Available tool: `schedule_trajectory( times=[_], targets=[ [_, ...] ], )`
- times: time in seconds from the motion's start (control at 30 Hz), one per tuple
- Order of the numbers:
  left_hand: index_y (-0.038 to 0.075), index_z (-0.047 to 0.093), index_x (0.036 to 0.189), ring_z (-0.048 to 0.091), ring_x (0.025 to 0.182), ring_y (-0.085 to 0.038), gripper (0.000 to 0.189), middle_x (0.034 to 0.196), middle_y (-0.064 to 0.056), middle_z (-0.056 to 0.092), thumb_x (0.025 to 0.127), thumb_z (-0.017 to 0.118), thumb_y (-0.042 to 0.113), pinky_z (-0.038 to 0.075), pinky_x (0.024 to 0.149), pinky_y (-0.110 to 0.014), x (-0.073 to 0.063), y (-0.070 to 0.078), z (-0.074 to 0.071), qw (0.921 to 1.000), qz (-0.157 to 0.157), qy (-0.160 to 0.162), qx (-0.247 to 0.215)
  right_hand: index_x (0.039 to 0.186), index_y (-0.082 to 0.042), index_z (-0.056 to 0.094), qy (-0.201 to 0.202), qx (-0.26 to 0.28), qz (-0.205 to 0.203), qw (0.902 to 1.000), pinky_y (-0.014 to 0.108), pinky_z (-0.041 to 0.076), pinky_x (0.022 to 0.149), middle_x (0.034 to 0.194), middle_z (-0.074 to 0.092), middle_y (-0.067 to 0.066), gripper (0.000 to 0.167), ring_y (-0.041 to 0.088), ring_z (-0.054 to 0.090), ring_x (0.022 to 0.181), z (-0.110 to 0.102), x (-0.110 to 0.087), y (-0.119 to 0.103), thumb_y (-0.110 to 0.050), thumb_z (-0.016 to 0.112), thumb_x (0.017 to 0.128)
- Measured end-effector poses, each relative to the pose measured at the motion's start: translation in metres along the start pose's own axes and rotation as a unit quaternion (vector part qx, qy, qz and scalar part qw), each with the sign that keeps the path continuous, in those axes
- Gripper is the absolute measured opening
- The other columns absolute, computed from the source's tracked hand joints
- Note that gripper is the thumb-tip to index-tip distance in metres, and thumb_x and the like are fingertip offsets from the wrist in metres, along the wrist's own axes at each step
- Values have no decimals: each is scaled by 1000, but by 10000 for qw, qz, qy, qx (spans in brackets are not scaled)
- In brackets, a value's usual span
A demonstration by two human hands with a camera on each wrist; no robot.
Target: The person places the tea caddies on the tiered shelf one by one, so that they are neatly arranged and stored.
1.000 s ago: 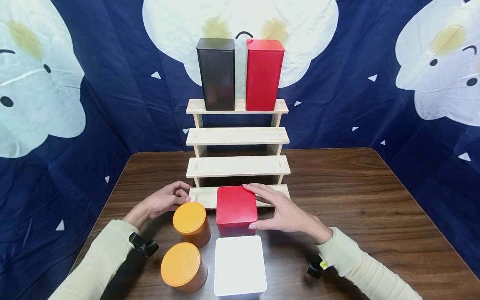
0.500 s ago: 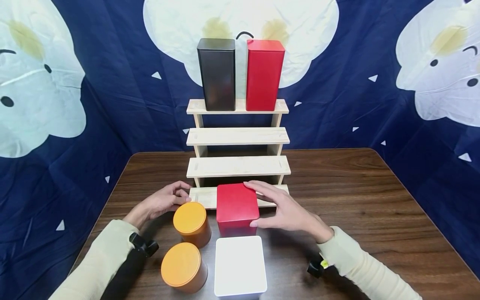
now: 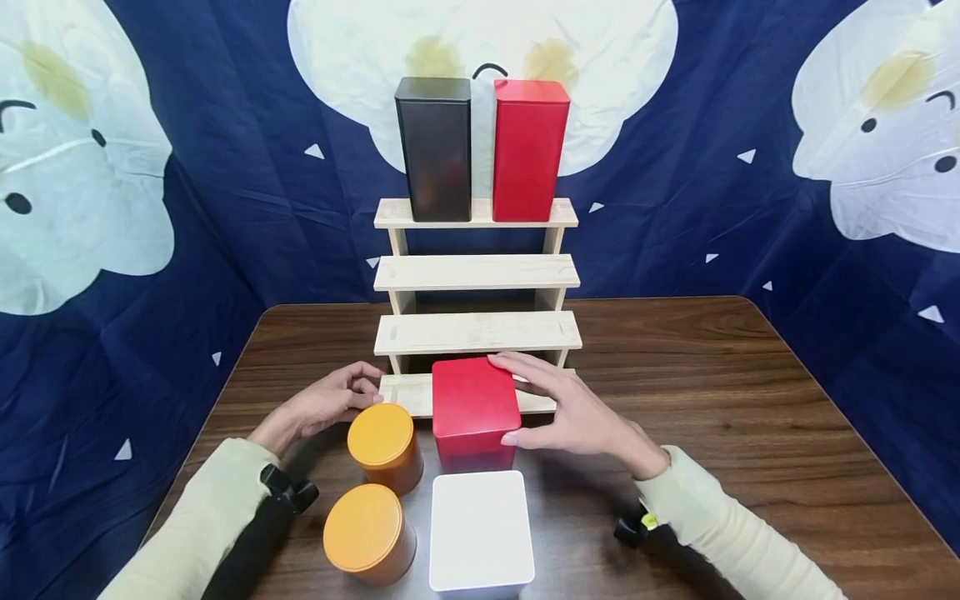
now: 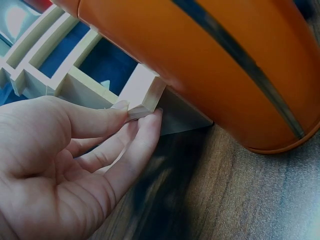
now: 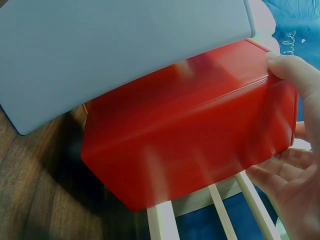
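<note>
Fingers of the right hand point(image 3: 577, 419) grip the front red tin point(image 3: 474, 398) near its top, behind the white tin point(image 3: 482, 529); the left hand point(image 3: 325, 407) pinches the lowest shelf point(image 3: 403, 393) of the wooden rack point(image 3: 477, 332). Level lifting, rack steadied, seems best.

Counter point(image 3: 712, 417), one: dark brown wood grain, rounded far corners, pale edge line along the back. Standing on it:

Wooden shelf point(image 3: 477, 332), one: pale, stepped, four levels, toward the middle of the counter's far side. On its top level, both upright with a gap between: tall black tin point(image 3: 433, 158), left; tall red tin point(image 3: 531, 154), right.

Rear orange canister point(image 3: 384, 446), one: round, upright, just before the shelf's left end; contact with it cannot be told.

Front orange canister point(image 3: 367, 533), one: matching, upright, near the first.

White box point(image 3: 482, 533), one: square-topped, rounded corners, right of the front canister, apart from it.
</note>
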State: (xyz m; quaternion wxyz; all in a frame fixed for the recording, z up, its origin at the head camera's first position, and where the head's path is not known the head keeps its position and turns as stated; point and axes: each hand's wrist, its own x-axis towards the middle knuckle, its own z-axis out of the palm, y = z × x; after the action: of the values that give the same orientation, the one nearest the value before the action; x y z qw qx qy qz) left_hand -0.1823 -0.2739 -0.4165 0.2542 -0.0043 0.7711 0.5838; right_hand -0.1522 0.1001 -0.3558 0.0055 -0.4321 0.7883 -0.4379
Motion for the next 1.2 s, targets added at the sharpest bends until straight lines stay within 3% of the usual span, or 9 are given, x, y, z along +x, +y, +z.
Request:
schedule_trajectory(
  times=[0.27,1.2],
  targets=[
    [-1,34,133,61,85,-21,46,96,-10,57,93,57,6,56,82,-38,-1,2,0,9999,-43,57,86,143,-17,44,45,53,-311,9995,35,50,95,144,46,2,80,17,44,131,-4,5,-3,-28,82,74],
    [-3,33,133,59,85,-18,46,94,-7,56,94,55,4,55,81,-36,-3,5,2,10000,-15,-42,28,141,-9,45,262,661,-589,9957,32,49,96,143,46,6,79,18,50,125,-21,26,-17,-9,83,71]
  ],
)
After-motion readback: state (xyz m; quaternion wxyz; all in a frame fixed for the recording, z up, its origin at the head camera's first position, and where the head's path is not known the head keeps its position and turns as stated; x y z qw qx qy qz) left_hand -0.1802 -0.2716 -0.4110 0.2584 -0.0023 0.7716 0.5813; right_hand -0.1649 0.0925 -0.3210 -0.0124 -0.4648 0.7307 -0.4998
